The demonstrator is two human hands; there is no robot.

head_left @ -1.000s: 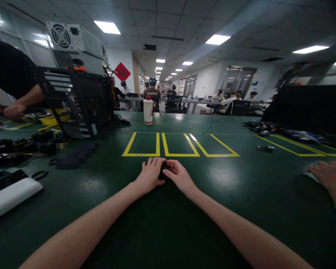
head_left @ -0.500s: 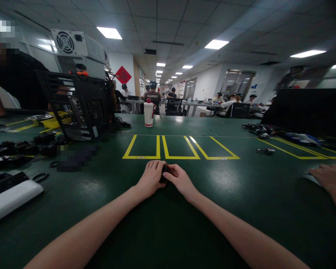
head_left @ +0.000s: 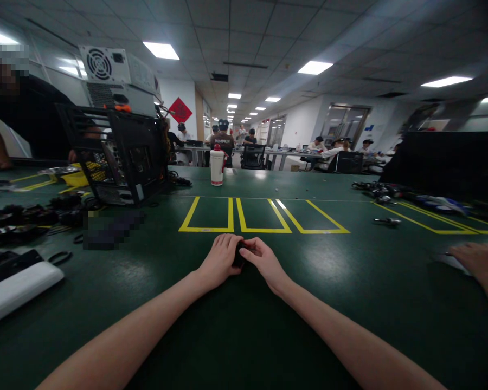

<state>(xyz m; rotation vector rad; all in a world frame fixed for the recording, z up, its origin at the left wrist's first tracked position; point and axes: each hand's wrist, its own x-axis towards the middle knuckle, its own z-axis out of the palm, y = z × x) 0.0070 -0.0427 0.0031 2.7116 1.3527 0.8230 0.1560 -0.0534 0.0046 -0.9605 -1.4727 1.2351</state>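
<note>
A small black object (head_left: pixel 238 254) sits between my two hands, low over the green table; most of it is covered, so its kind cannot be made out. My left hand (head_left: pixel 220 257) is wrapped over it from the left, fingers bent across its top and thumb on the near side. From the right, the thumb and fingers of my right hand (head_left: pixel 262 260) close on the object's end. Just beyond my fingertips lie yellow tape outlines (head_left: pixel 264 231) on the table.
An open computer case (head_left: pixel 122 154) with a power supply (head_left: pixel 106 65) on top stands at the left. A white bottle (head_left: pixel 217 168) stands at the back. A metal part (head_left: pixel 387 221) lies to the right, near another person's hand (head_left: pixel 477 265). A white bar (head_left: pixel 24 292) lies at near left.
Both hands stay around the black object with barely any shift of the fingers. The view has tilted up slightly. At the left, a co-worker's arm has drawn back from the yellow tray.
</note>
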